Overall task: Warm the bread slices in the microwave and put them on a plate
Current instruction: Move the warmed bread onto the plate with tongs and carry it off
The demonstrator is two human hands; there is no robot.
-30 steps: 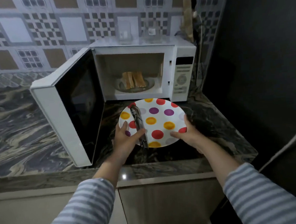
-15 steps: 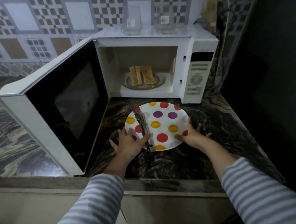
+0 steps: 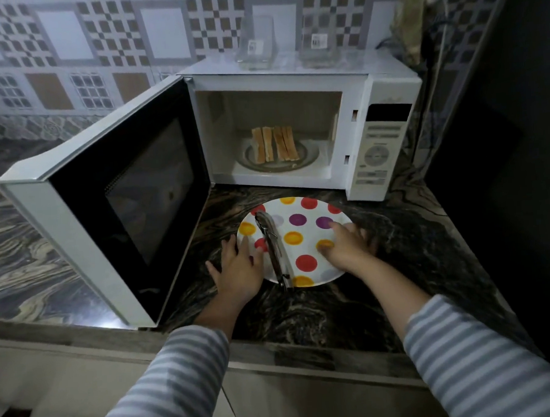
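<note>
Your left hand is lying flat at the left rim of the polka-dot plate, fingers spread and straight, their tips resting on the plate's edge; that grip is apart and clamping nothing. Your right hand is sitting on the plate's right side, fingers extended over the dots and somewhat blurred, so its grip is reading as apart too, pressing rather than pinching. Between your two hands, just right of the left fingertips, metal tongs are lying lengthwise across the plate, their hinge end overhanging the near rim. The plate is resting on the dark marbled counter, directly beyond your wrists. Farther out past both grips, the white microwave is standing with its door swung wide open to the left of your left hand. The bread slices are standing on edge in a row on the turntable inside the cavity, well apart from the plate and from both hands. Two clear glass jars are sitting on the microwave's top. Striped sleeves are covering both your forearms.
</note>
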